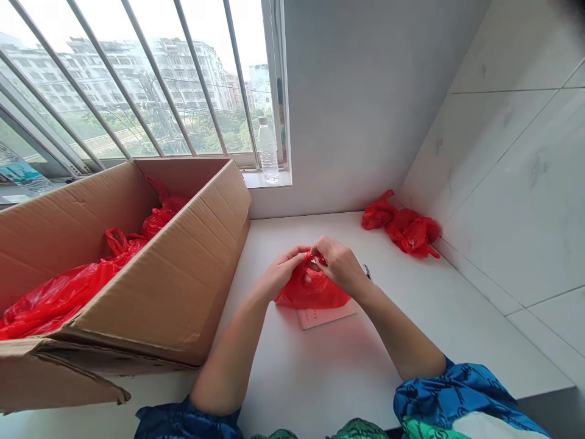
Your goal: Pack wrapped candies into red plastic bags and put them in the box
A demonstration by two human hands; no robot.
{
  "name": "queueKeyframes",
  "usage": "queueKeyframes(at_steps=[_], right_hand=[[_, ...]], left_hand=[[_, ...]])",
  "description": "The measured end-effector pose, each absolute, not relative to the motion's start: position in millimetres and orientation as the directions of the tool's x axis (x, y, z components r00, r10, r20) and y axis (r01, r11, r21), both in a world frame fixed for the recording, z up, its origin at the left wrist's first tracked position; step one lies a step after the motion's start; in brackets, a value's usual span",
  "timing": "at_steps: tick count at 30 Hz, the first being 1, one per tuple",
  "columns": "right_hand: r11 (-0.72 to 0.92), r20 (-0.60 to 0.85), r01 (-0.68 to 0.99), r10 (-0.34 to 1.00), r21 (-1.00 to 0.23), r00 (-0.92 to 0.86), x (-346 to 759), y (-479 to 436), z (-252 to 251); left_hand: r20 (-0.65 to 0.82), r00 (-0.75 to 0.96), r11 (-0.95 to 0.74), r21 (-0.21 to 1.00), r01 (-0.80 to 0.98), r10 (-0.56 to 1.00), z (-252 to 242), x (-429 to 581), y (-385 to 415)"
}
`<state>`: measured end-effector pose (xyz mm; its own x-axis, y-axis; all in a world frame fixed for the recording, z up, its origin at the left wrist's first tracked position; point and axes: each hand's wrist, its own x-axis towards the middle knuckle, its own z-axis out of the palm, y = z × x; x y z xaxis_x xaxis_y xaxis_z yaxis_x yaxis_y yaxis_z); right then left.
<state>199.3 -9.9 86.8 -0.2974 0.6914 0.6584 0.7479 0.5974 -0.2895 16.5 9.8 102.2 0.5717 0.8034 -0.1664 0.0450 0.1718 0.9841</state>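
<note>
A red plastic bag (313, 291) rests on the white table in front of me, its body full and its top gathered. My left hand (287, 271) is closed on the left side of the gathered top. From the other side, my right hand (338, 262) pinches the bag's handles near the knot. Partly under the bag lies a notepad (325, 316) with handwriting on it. Just behind my right wrist the tip of a pen (367, 271) shows. The bag's contents are hidden.
A large open cardboard box (183, 274) on the left holds several red bags (114, 259). More red bags (406, 225) lie by the tiled wall at the back right. A clear plastic bottle (267, 151) stands on the sill of the barred window; another bottle (22, 174) lies at far left.
</note>
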Motion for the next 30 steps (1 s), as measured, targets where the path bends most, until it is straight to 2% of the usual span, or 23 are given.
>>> queueKeyframes(at_steps=[3, 9, 13, 16, 20, 25, 30], right_hand=[[0.636, 0.667, 0.721, 0.666, -0.275, -0.333, 200.6, -11.0, 87.7], [0.735, 0.669, 0.590, 0.626, -0.334, -0.402, 208.9, -13.1, 89.7], [0.733, 0.663, 0.643, 0.597, -0.222, -0.452, 208.8, -10.9, 85.7], [0.677, 0.689, 0.714, 0.605, -0.181, -0.399, 203.7, -9.9, 81.9], [0.666, 0.719, 0.691, 0.623, -0.281, -0.308, 200.0, -11.0, 79.3], [0.660, 0.732, 0.668, 0.635, -0.345, -0.249, 211.0, -16.1, 80.5], [0.674, 0.729, 0.607, 0.650, -0.421, -0.216, 240.8, -38.1, 79.1]], left_hand=[[-0.146, 0.564, 0.169, 0.986, 0.013, 0.812, 101.2, 15.0, 12.4], [-0.050, 0.467, 0.006, 0.996, 0.094, 0.883, 100.6, 6.2, 18.6], [-0.041, 0.426, 0.036, 0.999, 0.021, 0.904, 99.2, 5.0, 19.5], [-0.087, 0.492, 0.107, 0.994, -0.012, 0.866, 99.5, 5.5, 17.1], [-0.149, 0.598, 0.125, 0.989, 0.082, 0.787, 100.8, 7.2, 12.8], [0.050, 0.484, -0.139, 0.979, 0.149, 0.873, 98.9, 11.5, 13.5], [0.280, 0.356, -0.390, 0.876, 0.286, 0.891, 92.1, -5.5, 24.2]])
